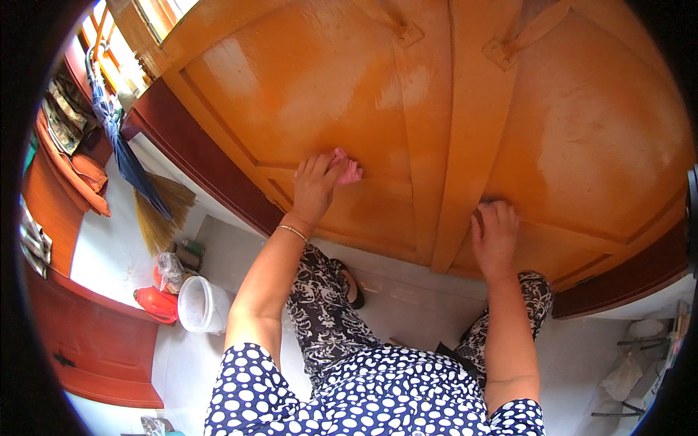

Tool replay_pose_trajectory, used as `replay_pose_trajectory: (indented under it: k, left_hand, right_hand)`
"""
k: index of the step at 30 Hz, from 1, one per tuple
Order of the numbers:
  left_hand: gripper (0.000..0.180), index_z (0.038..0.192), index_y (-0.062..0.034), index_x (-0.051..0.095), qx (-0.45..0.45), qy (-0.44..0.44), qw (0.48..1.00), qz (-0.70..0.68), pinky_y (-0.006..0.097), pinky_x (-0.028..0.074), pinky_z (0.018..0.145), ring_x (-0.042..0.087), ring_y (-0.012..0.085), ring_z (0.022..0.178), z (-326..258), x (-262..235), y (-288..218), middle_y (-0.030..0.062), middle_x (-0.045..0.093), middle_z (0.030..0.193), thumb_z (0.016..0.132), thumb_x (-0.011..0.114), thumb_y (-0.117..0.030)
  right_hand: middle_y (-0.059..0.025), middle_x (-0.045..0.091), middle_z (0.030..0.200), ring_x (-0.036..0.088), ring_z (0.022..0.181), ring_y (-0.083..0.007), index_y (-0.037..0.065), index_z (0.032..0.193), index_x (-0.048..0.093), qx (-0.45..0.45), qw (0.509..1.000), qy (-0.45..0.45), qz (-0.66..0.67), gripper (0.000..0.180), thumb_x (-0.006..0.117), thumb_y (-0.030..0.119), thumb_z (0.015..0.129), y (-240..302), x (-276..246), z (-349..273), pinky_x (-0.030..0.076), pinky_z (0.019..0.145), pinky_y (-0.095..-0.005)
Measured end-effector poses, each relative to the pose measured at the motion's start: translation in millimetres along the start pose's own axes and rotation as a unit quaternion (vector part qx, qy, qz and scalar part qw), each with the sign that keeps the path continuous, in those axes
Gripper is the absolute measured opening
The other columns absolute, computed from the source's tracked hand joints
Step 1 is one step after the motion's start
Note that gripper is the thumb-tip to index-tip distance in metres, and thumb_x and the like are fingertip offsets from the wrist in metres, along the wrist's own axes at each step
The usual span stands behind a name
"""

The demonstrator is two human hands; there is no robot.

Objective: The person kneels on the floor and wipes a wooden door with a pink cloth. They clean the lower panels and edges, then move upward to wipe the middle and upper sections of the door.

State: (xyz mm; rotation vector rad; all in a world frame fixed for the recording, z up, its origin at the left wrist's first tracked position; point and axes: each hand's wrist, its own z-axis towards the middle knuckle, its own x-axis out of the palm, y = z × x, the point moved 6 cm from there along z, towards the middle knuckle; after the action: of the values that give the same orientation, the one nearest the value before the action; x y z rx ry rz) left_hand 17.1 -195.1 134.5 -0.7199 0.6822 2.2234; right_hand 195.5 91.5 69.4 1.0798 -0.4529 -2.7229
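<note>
Pressing pink cloth (350, 169) to door (320, 80); bucket (200, 305) nearby.

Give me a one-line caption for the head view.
Left hand presses a pink cloth against an orange wooden door while the right hand rests flat on its lower panel.

Bare door panel (305, 80) above; raised centre stile (465, 145) between both panels.

A straw broom (161, 212) leans by the wall beside a folded blue umbrella (120, 142). Below stand a white plastic bucket (201, 305) and a red plastic container (156, 303) on the pale tiled floor (407, 294).
</note>
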Motion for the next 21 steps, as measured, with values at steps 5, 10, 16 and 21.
replay_pose_trajectory:
  k: [5,10,16,21]
  left_hand:
    - [0.052,0.127,-0.0127,0.061,-0.028,-0.139,0.986,-0.089,0.043,0.048,0.087,0.059,0.0359,0.105,87.6,-43.2,11.4,0.0151,0.062,0.112,0.077,0.064,0.002]
    - [0.052,0.127,-0.0084,0.060,-0.003,-0.338,0.939,-0.066,0.043,0.046,0.090,0.059,0.0362,0.105,164.3,-119.1,13.8,0.0177,0.063,0.110,0.076,0.065,0.004]
    - [0.050,0.119,-0.0080,0.064,0.039,-0.308,0.949,-0.059,0.044,0.046,0.086,0.059,0.0366,0.100,159.7,-110.9,6.6,0.0155,0.064,0.109,0.071,0.066,0.005]
    - [0.042,0.107,-0.0080,0.066,0.045,-0.199,0.978,-0.053,0.043,0.046,0.083,0.059,0.0346,0.099,99.7,-60.4,-5.9,0.0125,0.062,0.114,0.067,0.066,0.004]
  right_hand:
    - [-0.0145,0.053,0.103,0.051,0.101,-0.0351,0.002,0.105,0.062,-0.015,1.000,-0.013,0.008,0.024,0.069,0.006,0.082,1.9,-1.2,-1.5,0.040,0.091,-0.0476]
    - [-0.0141,0.053,0.103,0.051,0.101,-0.0347,0.003,0.105,0.062,-0.007,1.000,-0.013,0.012,0.024,0.069,0.005,0.082,0.2,-1.9,-0.6,0.040,0.090,-0.0471]
    - [-0.0141,0.053,0.104,0.051,0.101,-0.0343,0.003,0.107,0.062,-0.009,1.000,-0.005,0.017,0.027,0.069,0.005,0.081,3.7,-3.3,-0.5,0.040,0.089,-0.0468]
    - [-0.0142,0.053,0.105,0.051,0.102,-0.0342,0.002,0.108,0.062,-0.006,1.000,0.004,0.011,0.028,0.069,0.007,0.082,6.5,-6.8,0.8,0.041,0.089,-0.0467]
